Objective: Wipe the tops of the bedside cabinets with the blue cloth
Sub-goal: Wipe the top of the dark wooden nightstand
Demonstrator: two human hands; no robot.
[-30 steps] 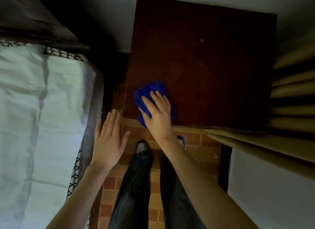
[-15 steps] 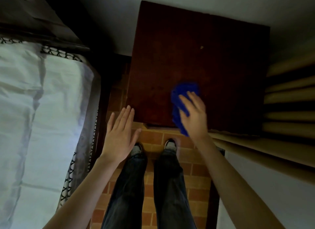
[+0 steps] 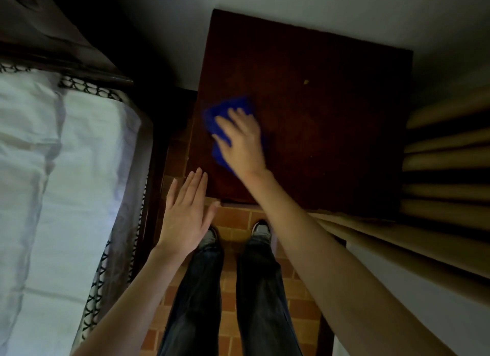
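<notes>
A dark red-brown bedside cabinet fills the upper middle of the head view, seen from above. The blue cloth lies flat on its left part, near the left edge. My right hand presses down on the cloth with the fingers spread over it, covering most of it. My left hand hovers flat and empty at the cabinet's front left corner, its fingertips over the front edge. A small pale speck sits further back on the top.
A bed with a white sheet and a dark frame stands at the left, close to the cabinet. Tan curtain folds hang at the right. My legs and shoes stand on the orange tiled floor.
My right hand has swept the blue cloth from the front right part of the cabinet top back to the left and a little further in. My left hand stays near the front left corner.
</notes>
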